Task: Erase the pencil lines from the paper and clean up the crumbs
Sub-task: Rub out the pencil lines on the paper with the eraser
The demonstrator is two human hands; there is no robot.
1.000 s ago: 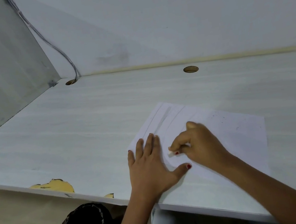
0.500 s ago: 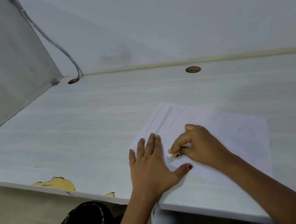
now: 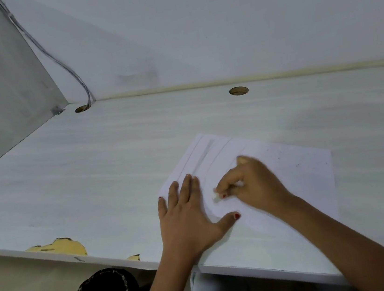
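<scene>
Not much is changing over the last second: the right hand [image 3: 252, 186] is still pinching the eraser [image 3: 216, 198] and scrubbing the same mid-sheet patch, blurring now, so I'm guessing short strokes. The left hand [image 3: 190, 214] is staying flat, fingers straight, pinning the paper [image 3: 300, 180], which is lying at 4 o'clock on the desk [image 3: 91, 170]. Lines [image 3: 202, 158] at the sheet's 11 o'clock are still showing, with dark crumbs [image 3: 279, 152] at 1 o'clock, so erasing is looking only partway. The desk edge is sitting close at 6 o'clock; the desk is stretching wide toward 10 and 12.
</scene>
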